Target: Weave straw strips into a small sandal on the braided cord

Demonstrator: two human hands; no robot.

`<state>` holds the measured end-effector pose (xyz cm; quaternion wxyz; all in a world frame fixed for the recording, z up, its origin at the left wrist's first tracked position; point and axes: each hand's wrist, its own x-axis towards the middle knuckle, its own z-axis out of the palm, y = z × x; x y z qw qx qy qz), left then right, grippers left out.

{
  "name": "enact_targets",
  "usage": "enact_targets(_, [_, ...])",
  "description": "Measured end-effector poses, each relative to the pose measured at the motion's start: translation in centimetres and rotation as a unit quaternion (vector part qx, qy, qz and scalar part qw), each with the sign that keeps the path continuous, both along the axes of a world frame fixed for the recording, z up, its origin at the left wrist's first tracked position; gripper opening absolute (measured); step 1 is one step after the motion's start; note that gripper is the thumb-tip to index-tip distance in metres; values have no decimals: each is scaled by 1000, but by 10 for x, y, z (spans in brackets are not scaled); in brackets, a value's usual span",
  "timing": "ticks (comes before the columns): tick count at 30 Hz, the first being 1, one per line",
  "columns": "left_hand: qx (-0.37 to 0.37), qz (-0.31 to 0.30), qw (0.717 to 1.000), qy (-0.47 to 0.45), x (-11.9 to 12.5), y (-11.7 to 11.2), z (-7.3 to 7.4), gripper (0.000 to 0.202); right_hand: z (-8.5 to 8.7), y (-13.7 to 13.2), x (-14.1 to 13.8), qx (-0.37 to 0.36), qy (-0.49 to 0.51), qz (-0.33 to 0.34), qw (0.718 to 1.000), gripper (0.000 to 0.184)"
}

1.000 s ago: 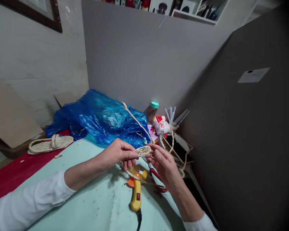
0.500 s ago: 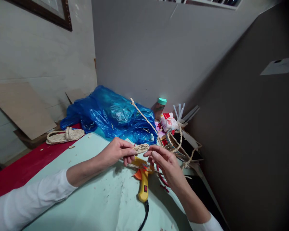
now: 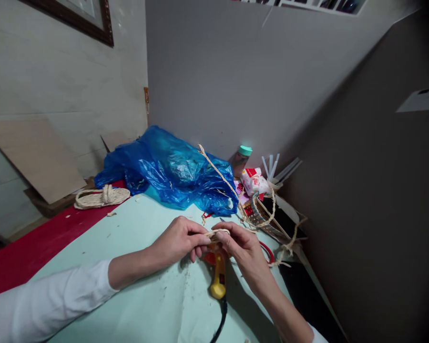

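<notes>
A small oval coil of pale straw rope (image 3: 217, 233) is pinched between both hands above the table. My left hand (image 3: 186, 238) grips its left end between thumb and fingers. At the right end, my right hand (image 3: 240, 243) closes thumb and fingertips on the coil. Beneath them lies a yellow hot glue gun (image 3: 219, 278), its upper part hidden by the hands and its black cord trailing toward me. A finished-looking braided straw slipper shape (image 3: 103, 196) rests on the red cloth at the left.
A crumpled blue plastic bag (image 3: 171, 171) lies at the back. Right of it stand a green-capped jar (image 3: 241, 159), a red-and-white packet (image 3: 253, 182), clear glue sticks (image 3: 270, 166) and a box with a loose braided rope (image 3: 271, 209). Pale green paper (image 3: 143, 305) covers the table.
My right hand has come in and closed on the coil's right end. The coil sits slightly lower, over the glue gun, and the view has shifted a little.
</notes>
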<state>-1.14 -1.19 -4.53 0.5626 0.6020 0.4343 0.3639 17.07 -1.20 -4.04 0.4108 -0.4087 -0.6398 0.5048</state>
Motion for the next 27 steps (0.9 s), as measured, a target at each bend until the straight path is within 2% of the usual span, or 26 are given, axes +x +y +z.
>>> enact_targets(8, [9,16,1000,-4,2,5,-7,20,-5,4,0,-16,13,-11,1000,28])
enact_targets(14, [9,17,999,-28,3,3,-5,17,-3,2,-3,-23,35,-41,998,26])
enact_targets(20, [42,51,995,-69,1,3,-2,15,-2,0,-1,-13,49,-90,995,23])
enact_targets(27, [84,87,992,-31,-1,2,4,12,-2,-2,-2,-35,75,-74,994,22])
